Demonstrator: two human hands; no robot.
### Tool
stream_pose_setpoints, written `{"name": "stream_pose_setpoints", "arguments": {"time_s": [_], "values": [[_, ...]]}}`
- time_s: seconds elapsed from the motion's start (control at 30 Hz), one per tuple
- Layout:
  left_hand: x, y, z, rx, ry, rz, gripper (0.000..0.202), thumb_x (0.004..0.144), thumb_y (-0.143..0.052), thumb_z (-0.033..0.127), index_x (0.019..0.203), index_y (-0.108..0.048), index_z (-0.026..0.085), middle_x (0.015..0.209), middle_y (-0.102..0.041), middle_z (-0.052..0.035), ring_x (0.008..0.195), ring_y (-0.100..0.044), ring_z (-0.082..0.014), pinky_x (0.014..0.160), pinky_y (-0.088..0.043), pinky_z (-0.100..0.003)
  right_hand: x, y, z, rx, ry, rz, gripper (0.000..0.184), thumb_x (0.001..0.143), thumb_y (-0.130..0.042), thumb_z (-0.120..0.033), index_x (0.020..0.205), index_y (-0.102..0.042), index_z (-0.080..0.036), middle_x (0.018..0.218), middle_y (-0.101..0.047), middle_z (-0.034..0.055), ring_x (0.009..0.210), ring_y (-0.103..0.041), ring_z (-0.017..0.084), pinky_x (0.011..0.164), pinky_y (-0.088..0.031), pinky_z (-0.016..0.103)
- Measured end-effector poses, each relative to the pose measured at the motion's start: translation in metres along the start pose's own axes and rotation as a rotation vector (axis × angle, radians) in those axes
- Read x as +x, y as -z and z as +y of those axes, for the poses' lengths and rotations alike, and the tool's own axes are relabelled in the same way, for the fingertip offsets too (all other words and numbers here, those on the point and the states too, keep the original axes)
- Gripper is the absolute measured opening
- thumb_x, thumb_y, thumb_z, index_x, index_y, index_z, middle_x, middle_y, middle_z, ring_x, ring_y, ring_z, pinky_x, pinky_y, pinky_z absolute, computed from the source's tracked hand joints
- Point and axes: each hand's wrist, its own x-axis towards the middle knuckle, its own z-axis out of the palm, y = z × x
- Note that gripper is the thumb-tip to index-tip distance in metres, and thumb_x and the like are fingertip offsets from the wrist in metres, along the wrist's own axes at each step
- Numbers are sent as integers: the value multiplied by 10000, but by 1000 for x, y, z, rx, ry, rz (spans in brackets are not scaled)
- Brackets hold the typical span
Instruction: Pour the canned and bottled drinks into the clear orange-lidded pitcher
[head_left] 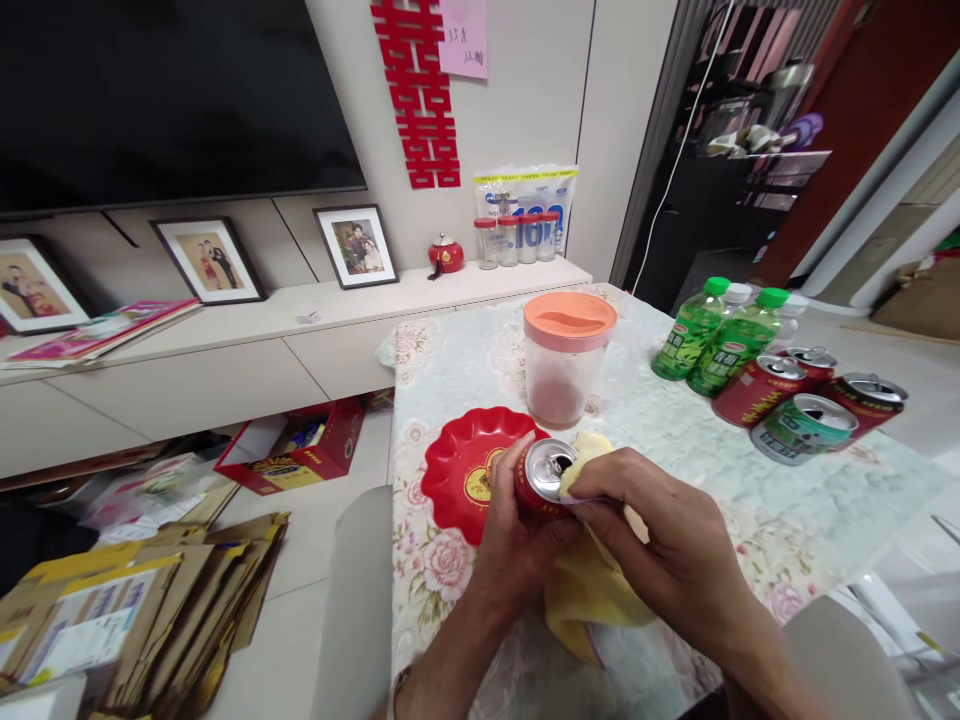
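My left hand (pixel 514 535) is wrapped around a red drink can (pixel 541 476), holding it tilted over the table so its silver top shows. My right hand (pixel 660 540) pinches a yellow cloth (pixel 592 590) against the can's top edge; the rest of the cloth hangs below both hands. Just behind the can lies a red scalloped plate (pixel 457 470) on the floral tablecloth (pixel 697 440).
A clear jar with an orange lid (pixel 568 355) stands behind the plate. At the right sit green drink bottles (pixel 712 340) and several cans (pixel 806 415). A low cabinet (pixel 225 350) with framed photos runs along the wall. Flattened cardboard boxes (pixel 127 610) pile on the floor at the left.
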Motion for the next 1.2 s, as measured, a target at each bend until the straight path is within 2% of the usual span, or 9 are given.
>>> {"name": "stream_pose_setpoints", "arguments": {"time_s": [0.23,0.33,0.47,0.63,0.7,0.87,0.97,1.07,1.2], "values": [[-1,-4,9,-277,188,-25,829,714,-961,394,1390,-490,303,1262,-714,-73,1153,-715,-307,986,-594,-447,1,-8,15,-8,84,16,157,967,-612,-89,988,-661,-236,936,-667,15,854,-668,132,727,-550,226],[-1,2,5,-327,200,-54,802,716,-958,366,1370,-502,287,1156,-734,-57,1077,-735,-289,928,-604,-420,2,-12,25,17,43,84,151,954,-629,-93,946,-658,-241,884,-662,2,832,-662,140,724,-545,248],[-1,4,2,-337,157,-91,796,730,-946,374,1376,-491,275,1240,-716,-81,1147,-711,-304,984,-586,-434,1,-16,38,105,-119,146,89,968,-633,-158,957,-665,-240,872,-692,-2,800,-669,144,694,-532,262],[-1,2,8,-319,97,-90,738,754,-934,384,1332,-489,272,1278,-701,-80,1154,-699,-279,999,-578,-408,-1,-17,44,319,-404,21,122,967,-670,-323,914,-675,-213,765,-690,-7,659,-630,139,563,-481,248],[0,2,11,-314,98,-57,729,751,-935,402,1315,-490,275,1221,-716,-67,1098,-717,-265,931,-603,-382,-1,-17,44,374,-470,-38,160,954,-683,-354,897,-668,-206,714,-671,-15,623,-607,133,538,-456,241],[2,0,12,-317,108,-23,762,772,-916,438,1341,-433,285,1017,-738,-23,735,-718,-178,642,-597,-293,-2,-14,38,495,-550,-219,181,962,-673,-356,863,-624,-213,672,-668,-18,601,-614,139,531,-453,244],[1,0,7,-335,159,-43,837,792,-901,402,1416,-352,302,984,-734,-2,635,-671,-138,579,-557,-263,-3,-13,29,541,-521,-195,160,962,-682,-348,880,-649,-214,727,-693,-5,631,-657,152,574,-501,266],[-2,1,0,-326,231,-69,875,783,-910,352,1441,-334,329,1047,-732,-5,764,-710,-170,647,-562,-272,-3,-11,20,475,-415,-30,127,951,-706,-319,875,-686,-219,795,-704,1,662,-667,144,607,-522,261],[-2,4,-6,-282,209,-102,888,736,-944,347,1424,-384,320,1304,-686,-83,1138,-706,-303,870,-602,-392,-3,-12,17,347,-289,170,51,926,-740,-259,882,-725,-241,839,-729,-6,727,-683,131,636,-526,224]]}}
